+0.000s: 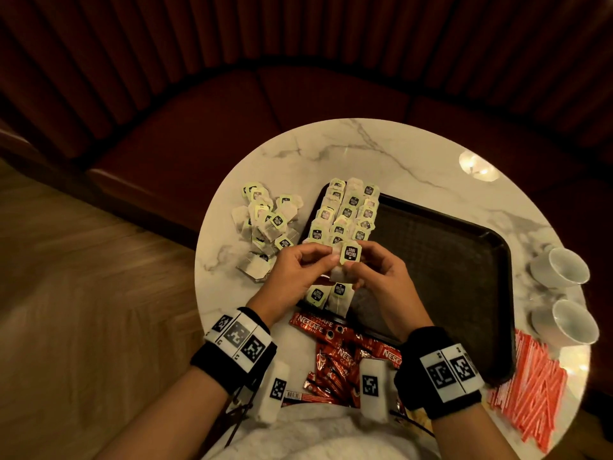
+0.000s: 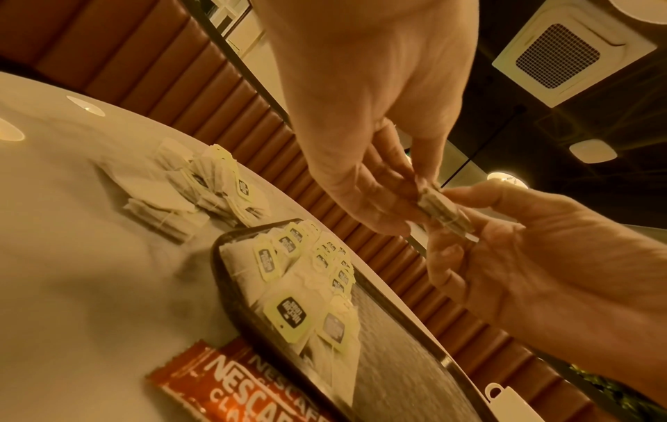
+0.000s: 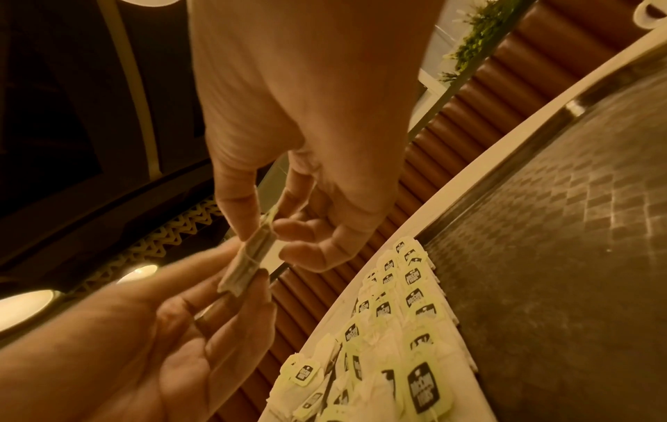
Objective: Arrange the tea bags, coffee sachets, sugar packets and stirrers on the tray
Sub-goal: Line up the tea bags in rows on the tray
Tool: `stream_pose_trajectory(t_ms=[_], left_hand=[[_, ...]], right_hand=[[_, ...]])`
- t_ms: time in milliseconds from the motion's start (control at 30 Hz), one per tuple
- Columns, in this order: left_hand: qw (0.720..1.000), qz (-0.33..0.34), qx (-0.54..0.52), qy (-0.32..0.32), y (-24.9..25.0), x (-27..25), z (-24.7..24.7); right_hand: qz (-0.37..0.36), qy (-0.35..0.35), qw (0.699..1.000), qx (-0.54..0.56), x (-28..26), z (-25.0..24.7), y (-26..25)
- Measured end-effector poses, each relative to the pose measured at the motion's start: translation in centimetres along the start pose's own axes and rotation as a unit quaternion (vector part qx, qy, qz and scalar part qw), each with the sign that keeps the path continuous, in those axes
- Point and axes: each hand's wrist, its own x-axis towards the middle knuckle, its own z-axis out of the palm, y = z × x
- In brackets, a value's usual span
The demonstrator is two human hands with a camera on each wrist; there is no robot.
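Observation:
Both hands hold one tea bag (image 1: 348,260) with a green-and-black tag just above the near left part of the dark tray (image 1: 438,260). My left hand (image 1: 330,260) pinches its left edge and my right hand (image 1: 353,268) pinches its lower right. In the left wrist view my left hand (image 2: 408,205) grips the bag (image 2: 446,212) edge-on. In the right wrist view my right hand (image 3: 263,225) pinches the same bag (image 3: 247,259). Rows of tea bags (image 1: 345,214) cover the tray's left strip. A loose pile of tea bags (image 1: 265,224) lies on the table to the left of the tray.
Red coffee sachets (image 1: 338,353) are heaped at the round marble table's (image 1: 365,151) near edge. Orange-and-white striped sticks (image 1: 530,386) lie at the near right. Two white cups (image 1: 564,270) stand right of the tray. The tray's right part is bare. A red bench curves behind.

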Motion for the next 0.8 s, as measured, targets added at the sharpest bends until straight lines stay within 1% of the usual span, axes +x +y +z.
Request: stream_pose_trajectory(t_ms=[67,200,267,367,533,700,800], left_hand=[[1.0,-0.004,-0.01,0.0,0.1,0.0,0.0],[1.0,0.015,0.002,0.017,0.2,0.0,0.2],[0.999,0.022,0.005,0.027,0.1,0.1,0.3],[0.998,0.032,0.007,0.051,0.0,0.3,0.3],[0.997,0.042,0.002,0.069,-0.1,0.4,0.1],[0.996,0.02,0.014,0.08,-0.3,0.4,0.0],[0.995,-0.002,0.01,0.101,-0.5,0.5,-0.7]], right_hand=[[0.002,-0.002,1.0,-0.009,0.0,0.0,-0.1],[0.013,-0.011,1.0,-0.023,0.0,0.2,0.1],[0.03,-0.01,1.0,0.0,0.1,0.3,0.2],[0.057,0.001,0.996,0.069,0.1,0.2,0.3],[0.052,-0.001,0.997,0.05,-0.3,-0.1,0.3],[0.046,0.034,0.998,0.003,-0.2,-0.7,0.0],[0.057,0.093,0.994,0.023,1.0,-1.9,0.5]])
